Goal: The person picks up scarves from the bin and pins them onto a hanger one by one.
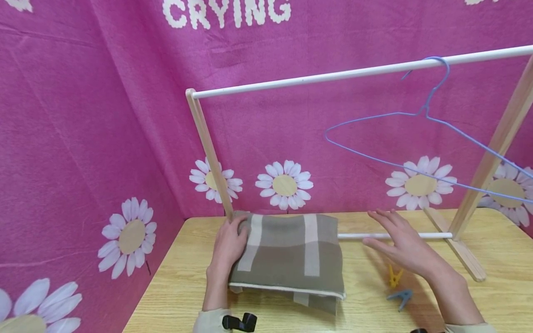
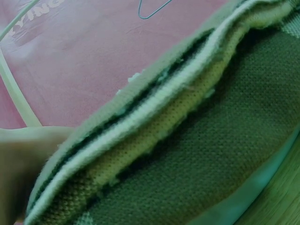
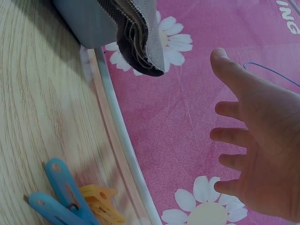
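Observation:
A folded, brown-grey knitted cloth with pale stripes lies raised over the table's left part. Beneath it, a smooth grey-blue object shows in the right wrist view. My left hand grips the cloth's left edge, with some fingers hidden by the fabric. Close up in the left wrist view are the layered folds of the cloth. My right hand hovers with spread fingers to the right of the cloth, holding nothing. Below it on the table are a yellow clothespin and a blue-grey clothespin.
A wooden rack with a white top rail stands across the table. From the rail hangs a blue wire hanger. The rack's lower white bar runs behind the cloth. A pink curtain with daisies hangs behind.

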The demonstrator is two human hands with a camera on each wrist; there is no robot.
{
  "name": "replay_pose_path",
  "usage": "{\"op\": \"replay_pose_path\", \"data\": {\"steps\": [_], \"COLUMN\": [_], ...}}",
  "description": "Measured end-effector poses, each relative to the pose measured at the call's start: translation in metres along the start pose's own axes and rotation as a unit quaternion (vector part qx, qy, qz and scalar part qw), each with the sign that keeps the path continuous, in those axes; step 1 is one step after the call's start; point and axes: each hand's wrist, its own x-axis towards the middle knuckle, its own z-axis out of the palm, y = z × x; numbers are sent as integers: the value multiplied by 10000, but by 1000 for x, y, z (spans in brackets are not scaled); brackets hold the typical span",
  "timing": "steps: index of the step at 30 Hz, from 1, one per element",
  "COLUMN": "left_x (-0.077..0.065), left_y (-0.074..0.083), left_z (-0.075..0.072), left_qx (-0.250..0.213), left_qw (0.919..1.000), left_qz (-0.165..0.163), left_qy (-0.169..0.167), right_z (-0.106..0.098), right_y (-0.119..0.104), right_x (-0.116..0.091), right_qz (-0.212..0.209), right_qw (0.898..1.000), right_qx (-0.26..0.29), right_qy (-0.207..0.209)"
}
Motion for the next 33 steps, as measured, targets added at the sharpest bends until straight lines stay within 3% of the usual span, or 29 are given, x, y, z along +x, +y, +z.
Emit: {"op": "replay_pose_path", "data": {"steps": [5, 13, 20, 26, 33], "left_x": [0, 0, 1, 1, 0], "left_y": [0, -1, 0, 1, 8], "left_z": [0, 1, -3, -4, -8], "left_qx": [-448, -388, -589, -834, -1482], "left_qw": [9989, 9987, 9978, 9963, 9877], "left_qz": [-124, 316, 148, 180, 259], "left_qy": [-25, -35, -264, -21, 415], "right_z": [0, -2, -3, -3, -3], "right_y": [0, -1, -3, -2, -2], "right_x": [0, -1, -1, 0, 0], "right_qz": [-28, -47, -14, -46, -34], "right_qw": [10000, 10000, 10000, 10000, 10000], "right_qx": [14, 40, 49, 52, 50], "right_qy": [10, 17, -16, -6, 3]}}
